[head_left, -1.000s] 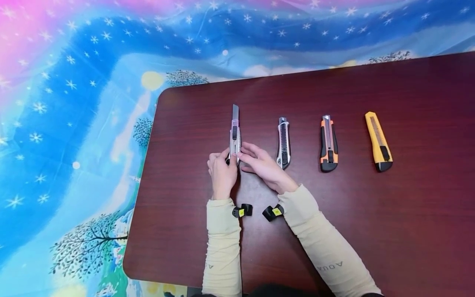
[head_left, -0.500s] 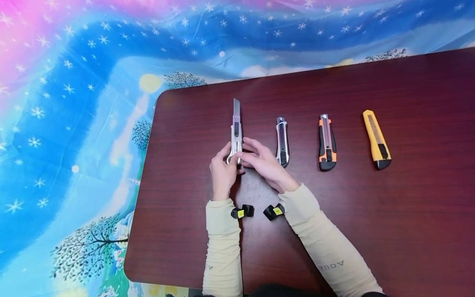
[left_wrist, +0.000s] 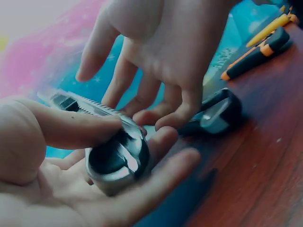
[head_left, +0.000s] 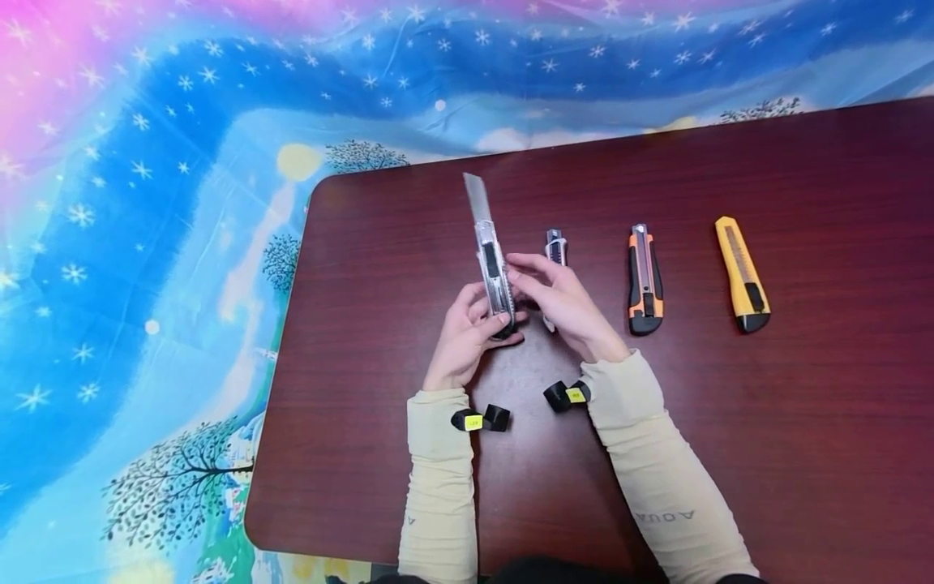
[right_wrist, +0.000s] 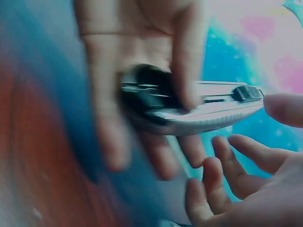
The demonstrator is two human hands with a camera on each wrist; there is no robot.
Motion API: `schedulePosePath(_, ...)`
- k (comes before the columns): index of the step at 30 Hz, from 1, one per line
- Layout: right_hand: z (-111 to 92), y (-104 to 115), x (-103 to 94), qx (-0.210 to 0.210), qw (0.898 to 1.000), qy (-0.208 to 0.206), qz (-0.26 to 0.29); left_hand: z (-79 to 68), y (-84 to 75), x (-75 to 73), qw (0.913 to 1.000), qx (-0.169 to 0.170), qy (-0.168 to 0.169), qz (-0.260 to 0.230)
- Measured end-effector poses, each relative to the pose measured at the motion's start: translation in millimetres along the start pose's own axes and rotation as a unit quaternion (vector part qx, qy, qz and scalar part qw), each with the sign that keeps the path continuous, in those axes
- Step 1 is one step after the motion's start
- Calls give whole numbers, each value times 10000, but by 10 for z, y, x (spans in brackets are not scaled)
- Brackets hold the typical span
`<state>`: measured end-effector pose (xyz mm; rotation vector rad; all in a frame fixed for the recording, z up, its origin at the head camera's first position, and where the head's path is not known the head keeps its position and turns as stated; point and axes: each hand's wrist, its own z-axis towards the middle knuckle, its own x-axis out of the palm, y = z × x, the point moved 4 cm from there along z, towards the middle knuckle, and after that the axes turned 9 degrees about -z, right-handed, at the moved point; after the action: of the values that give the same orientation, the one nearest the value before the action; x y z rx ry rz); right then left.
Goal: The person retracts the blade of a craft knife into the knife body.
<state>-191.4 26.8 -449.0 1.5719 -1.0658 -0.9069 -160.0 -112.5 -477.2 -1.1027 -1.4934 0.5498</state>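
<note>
My left hand (head_left: 458, 341) holds a silver utility knife (head_left: 498, 288) above the table, its thumb on top of the handle's rear end. The knife's long blade (head_left: 477, 197) is out and points away from me, tilted slightly left. Along the handle sits a black slider (head_left: 490, 259). In the left wrist view, the knife's dark rounded end (left_wrist: 111, 158) lies over the fingers. Close to the handle's right side is my right hand (head_left: 572, 307), fingers relaxed and not wrapped around the knife. Whether its fingertips touch the handle I cannot tell.
A second silver utility knife (head_left: 555, 246) lies on the table (head_left: 350, 341), partly hidden by my right hand. Farther right lie an orange-and-black utility knife (head_left: 645, 284) and a yellow one (head_left: 740, 268). A printed blue cloth (head_left: 182, 243) surrounds the table's left and far edges.
The left hand has brought the knife up and to the right, and its blade now tilts left. My right hand has shifted right and away from me, now covering part of the second knife.
</note>
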Motion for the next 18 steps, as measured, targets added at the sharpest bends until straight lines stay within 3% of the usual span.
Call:
schedulePosePath(4,-16,21,-127,-44,9997,-116,-215,16,65,81,9993,-102,318,177)
schedulePosePath(9,-53,55,-205,-134,9994,-114,-294,7,127,216,9960,-228,864,44)
schedulePosePath(15,-76,92,-233,-421,9990,-49,108,-24,130,308,9909,-123,1342,-75)
schedulePosePath(18,-85,84,-242,-309,9986,-72,415,-28,140,335,9897,-180,1415,-106)
